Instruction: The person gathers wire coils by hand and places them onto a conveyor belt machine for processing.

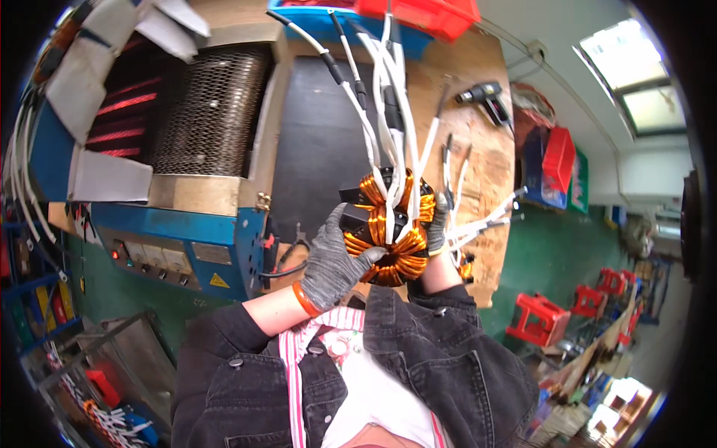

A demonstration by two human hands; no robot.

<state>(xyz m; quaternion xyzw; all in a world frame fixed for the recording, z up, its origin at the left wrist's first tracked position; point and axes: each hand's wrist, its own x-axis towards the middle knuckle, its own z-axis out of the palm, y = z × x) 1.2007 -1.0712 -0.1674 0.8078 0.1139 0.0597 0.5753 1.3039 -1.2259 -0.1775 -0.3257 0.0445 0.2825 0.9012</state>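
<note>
A copper-wound coil assembly (388, 265) with black plastic parts is held in front of my chest, above the near edge of the work table. My left hand (332, 261), in a grey glove, grips its left side, the thumb lying across the lower winding. My right hand (438, 224), also gloved, clasps the right side; its fingers are mostly hidden behind the coil. Several white-sleeved leads (393, 134) rise from the windings and lean away from me, some with black sleeve pieces on them. The black mat (310, 127) lies under and beyond them.
At left stands a blue heating machine (172, 231) with a metal mesh belt (213, 112) and red-glowing bars. A black heat gun (485, 98) lies at the table's far right. More white leads (485, 220) lie right of my hand. Red (448, 16) and blue bins sit at the back.
</note>
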